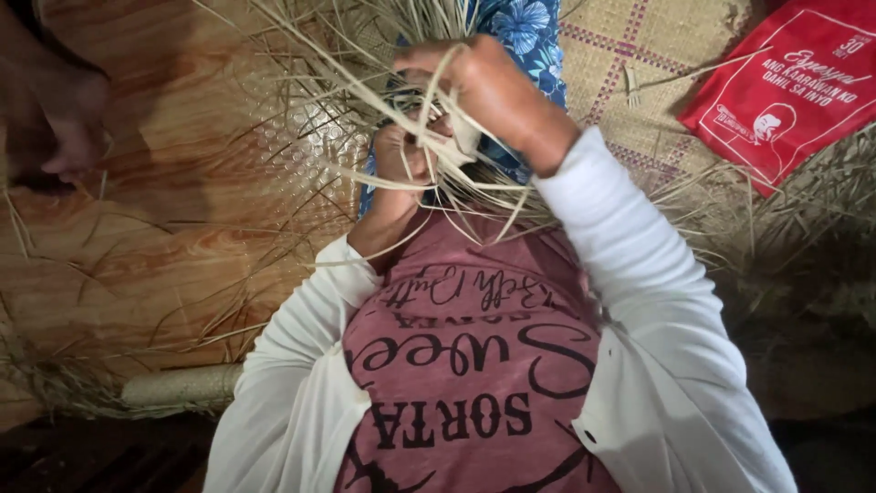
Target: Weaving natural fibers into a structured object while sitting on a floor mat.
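Observation:
Both my hands are raised in front of my chest, working a bundle of pale straw strips [365,82]. My right hand [474,82] is on top, fingers closed around several strips that loop over its knuckles. Just below it, my left hand [401,160] pinches strips of the same bundle. Loose strip ends fan out to the left and downward over my pink printed shirt [465,365]. I wear a white long-sleeved top over it. The two hands touch one another.
A wood-patterned floor [164,246] lies to the left, strewn with straw. A woven mat [639,55] with purple lines is at the top right, a red printed bag [794,82] on it. Blue flowered cloth [529,36] shows behind my hands. Another person's foot [64,119] is at the far left.

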